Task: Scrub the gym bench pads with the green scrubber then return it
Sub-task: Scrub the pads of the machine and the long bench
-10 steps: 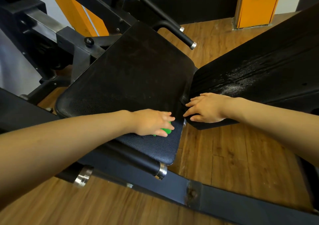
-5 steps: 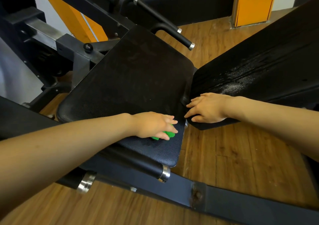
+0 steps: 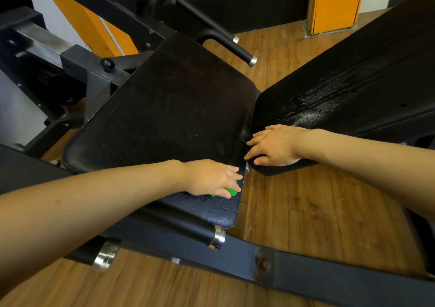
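Observation:
My left hand [image 3: 213, 178] covers the green scrubber [image 3: 230, 192] and holds it down on the near right corner of the black seat pad [image 3: 164, 108]; only a small green edge shows under my fingers. My right hand [image 3: 274, 145] rests flat, fingers straight, on the lower end of the black back pad [image 3: 341, 90], right beside the gap between the two pads. The back pad shines wet in streaks above my right hand.
A black steel frame bar [image 3: 306, 269] crosses the wooden floor [image 3: 317, 200] below the pads. Chrome-tipped rollers [image 3: 217, 236] sit under the seat's front edge. A black handle [image 3: 244, 55] sticks out behind the seat. Orange posts [image 3: 334, 2] stand at the back.
My left hand has slid the scrubber a little to the right, toward the seat pad's right edge. My right hand has stayed in place on the back pad.

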`<action>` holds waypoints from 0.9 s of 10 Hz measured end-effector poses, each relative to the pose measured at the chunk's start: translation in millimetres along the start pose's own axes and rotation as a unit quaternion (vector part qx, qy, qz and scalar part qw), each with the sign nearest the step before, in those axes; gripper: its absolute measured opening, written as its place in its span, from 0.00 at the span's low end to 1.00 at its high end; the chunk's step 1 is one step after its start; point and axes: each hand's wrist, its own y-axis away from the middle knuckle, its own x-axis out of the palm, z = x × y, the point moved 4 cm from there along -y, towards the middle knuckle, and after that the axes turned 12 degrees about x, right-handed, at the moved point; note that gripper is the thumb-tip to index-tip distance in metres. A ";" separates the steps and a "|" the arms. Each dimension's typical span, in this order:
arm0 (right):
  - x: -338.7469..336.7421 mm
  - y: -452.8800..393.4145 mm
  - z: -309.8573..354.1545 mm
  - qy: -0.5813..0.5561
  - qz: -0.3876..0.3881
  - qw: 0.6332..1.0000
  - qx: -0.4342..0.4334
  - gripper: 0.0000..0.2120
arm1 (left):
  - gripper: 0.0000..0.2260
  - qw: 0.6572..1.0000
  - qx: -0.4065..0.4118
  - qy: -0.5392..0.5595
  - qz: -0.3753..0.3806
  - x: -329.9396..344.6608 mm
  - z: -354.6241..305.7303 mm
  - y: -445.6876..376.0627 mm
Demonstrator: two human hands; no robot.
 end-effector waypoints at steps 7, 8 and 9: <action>-1.0 1.5 0.8 -0.004 -0.004 1.000 -0.002 0.21 | 0.21 0.995 0.056 -0.066 0.051 3.1 -1.0 -20.2; -1.4 1.8 1.0 -0.005 -0.005 1.000 -0.001 0.21 | 0.21 0.993 0.058 -0.078 0.068 0.8 1.9 -8.8; -1.3 1.6 0.8 -0.003 -0.006 1.000 -0.003 0.21 | 0.22 0.993 0.042 -0.077 0.083 -2.0 10.1 14.3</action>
